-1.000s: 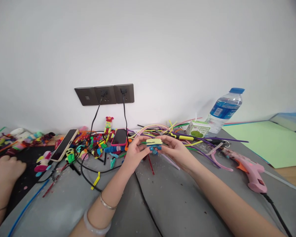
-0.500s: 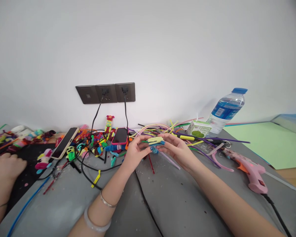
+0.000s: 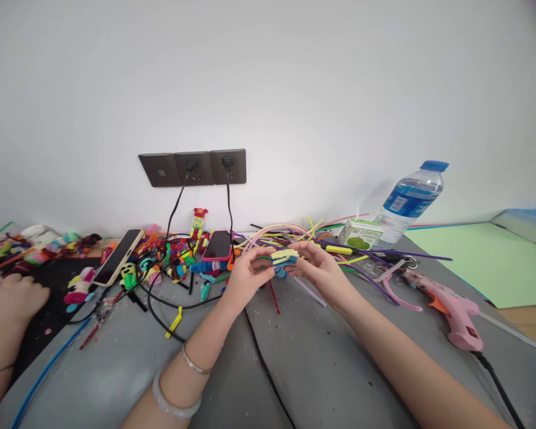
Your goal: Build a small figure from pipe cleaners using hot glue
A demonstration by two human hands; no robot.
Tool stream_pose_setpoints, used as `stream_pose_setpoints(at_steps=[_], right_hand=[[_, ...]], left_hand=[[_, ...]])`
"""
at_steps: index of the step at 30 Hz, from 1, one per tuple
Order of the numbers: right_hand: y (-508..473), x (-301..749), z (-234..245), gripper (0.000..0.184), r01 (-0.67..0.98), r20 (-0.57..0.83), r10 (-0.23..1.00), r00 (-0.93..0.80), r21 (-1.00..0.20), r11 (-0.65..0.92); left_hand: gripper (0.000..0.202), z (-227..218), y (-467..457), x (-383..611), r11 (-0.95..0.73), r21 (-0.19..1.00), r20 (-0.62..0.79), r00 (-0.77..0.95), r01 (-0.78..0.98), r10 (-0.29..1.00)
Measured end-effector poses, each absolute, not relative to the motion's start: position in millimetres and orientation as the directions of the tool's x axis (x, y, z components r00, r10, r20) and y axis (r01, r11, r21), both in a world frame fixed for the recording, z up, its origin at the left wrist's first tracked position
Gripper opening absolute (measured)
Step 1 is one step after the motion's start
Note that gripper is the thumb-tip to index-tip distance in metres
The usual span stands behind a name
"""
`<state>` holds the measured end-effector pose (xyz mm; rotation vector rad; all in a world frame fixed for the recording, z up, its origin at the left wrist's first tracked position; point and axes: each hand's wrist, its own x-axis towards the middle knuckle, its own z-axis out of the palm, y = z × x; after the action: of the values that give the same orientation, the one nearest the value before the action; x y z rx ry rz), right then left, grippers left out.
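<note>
Between my two hands is a small pipe-cleaner piece [image 3: 284, 257], pale yellow on top and blue beneath. My left hand [image 3: 249, 275] pinches its left end between thumb and fingers. On its right end, the fingers and thumb of my right hand [image 3: 322, 268] are closed. Both hands hold it above the grey table, in front of a pile of loose pipe cleaners [image 3: 272, 232]. Part of the piece is hidden behind my fingertips. A dark red pipe cleaner [image 3: 274, 298] and a lilac one [image 3: 310, 292] lie below my hands.
A pink glue gun [image 3: 460, 319] lies at right, near a juice box [image 3: 361, 234], a tilted water bottle [image 3: 411, 199] and green paper [image 3: 469, 256]. Phones [image 3: 217, 245], pipe-cleaner figures [image 3: 79, 289] and black cables [image 3: 263, 357] spread leftward. Another person's hand [image 3: 15, 301] is at far left.
The yellow-and-blue piece has shifted slightly right and turned a little in my fingers. Both hands keep hold of it. Little else differs.
</note>
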<state>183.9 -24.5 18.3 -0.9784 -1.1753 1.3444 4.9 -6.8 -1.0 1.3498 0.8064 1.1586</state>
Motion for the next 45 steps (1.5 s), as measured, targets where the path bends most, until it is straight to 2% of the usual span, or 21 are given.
stream_pose_setpoints(at_steps=[7,16,29,33,37,40,45], right_hand=[[-21.9,187.4,13.8,0.026,-0.024,0.353,0.936,0.010,-0.935,0.353],[-17.0,193.4,8.8,0.013,0.112,0.430,0.903,0.003,-0.898,0.427],[-20.0,193.9,10.9,0.007,0.239,0.444,0.896,-0.015,-0.869,0.434],[-20.6,191.8,12.2,0.015,0.106,0.398,0.917,-0.019,-0.911,0.398],[-22.2,189.3,15.0,0.026,-0.042,0.242,0.968,-0.062,-0.970,0.239],[-24.8,186.7,18.9,0.033,-0.105,0.167,0.979,-0.120,-0.982,0.155],[-27.0,184.0,24.4,0.034,-0.125,0.154,0.981,-0.119,-0.982,0.139]], left_hand=[[0.034,-0.3,-6.6,5.5,-0.161,0.975,0.192,0.218,-0.154,0.957],[0.033,3.4,-7.0,5.8,-0.182,0.971,0.210,0.187,-0.157,0.960],[0.033,3.9,-9.6,7.5,-0.166,0.971,0.199,0.199,-0.172,0.960],[0.035,4.6,-10.5,7.4,-0.113,0.975,0.157,0.235,-0.192,0.959],[0.034,4.7,-10.3,7.4,-0.115,0.972,0.163,0.237,-0.203,0.958],[0.033,4.3,-9.8,7.6,-0.128,0.970,0.177,0.238,-0.207,0.955],[0.033,4.9,-10.6,7.1,-0.133,0.971,0.181,0.251,-0.198,0.951]])
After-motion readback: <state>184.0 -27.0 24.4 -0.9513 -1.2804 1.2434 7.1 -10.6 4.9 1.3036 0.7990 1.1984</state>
